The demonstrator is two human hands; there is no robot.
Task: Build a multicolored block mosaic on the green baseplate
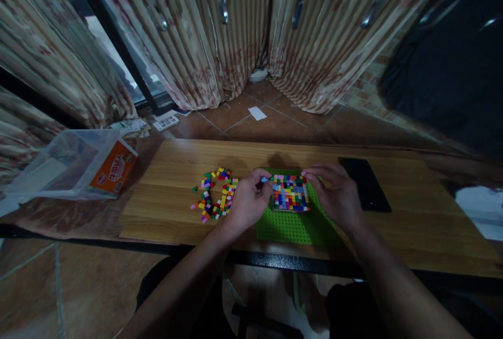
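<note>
A green studded baseplate [294, 229] lies on the wooden table and carries a block of many-coloured toy bricks [291, 193]. My left hand [251, 197] is at the block's left edge, thumb and forefinger closed on a light blue brick [264, 179]. At the far right corner of the block, my right hand [338, 192] pinches a small pink brick [304, 173] between its fingertips; whether that brick touches the block I cannot tell. Loose coloured bricks [223, 201] lie in a rough ring left of the baseplate, partly hidden behind my left hand.
A black tablet-like slab [364, 184] lies right of the baseplate on the wooden table [165, 192]. Beyond the table's left end stands a clear plastic box [78, 155] with an orange label. Striped curtains [188, 40] hang behind, and a white paper [257, 113] lies on the floor.
</note>
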